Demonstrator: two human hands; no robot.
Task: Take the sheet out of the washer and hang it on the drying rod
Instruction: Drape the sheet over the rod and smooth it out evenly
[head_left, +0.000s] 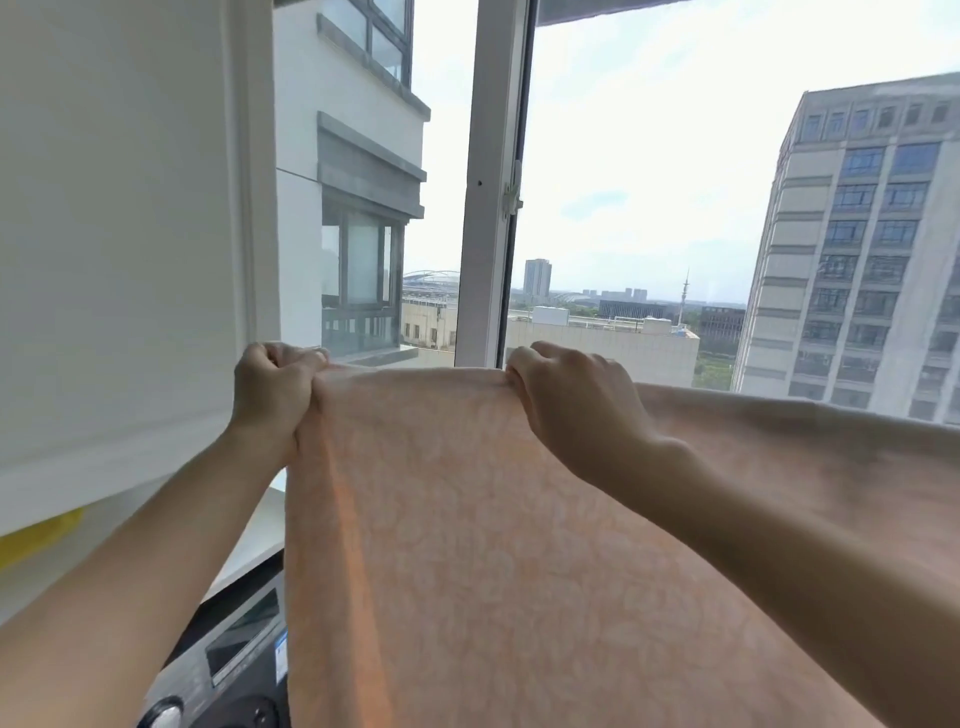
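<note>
A peach-orange patterned sheet (467, 519) hangs spread in front of me, its top edge stretched level across the window. My left hand (270, 389) grips the sheet's upper left corner in a fist. My right hand (576, 395) pinches the top edge further right, fingers curled over the cloth. More of the sheet runs off to the right behind my right forearm. The washer (234, 660), dark with a display panel and a knob, shows at the bottom left, partly covered by the sheet. No drying rod is visible.
A white wall or cabinet (119, 260) stands close on the left, with something yellow (36, 535) below it. The white window frame post (493, 182) rises just behind the sheet. Tall buildings lie outside the glass.
</note>
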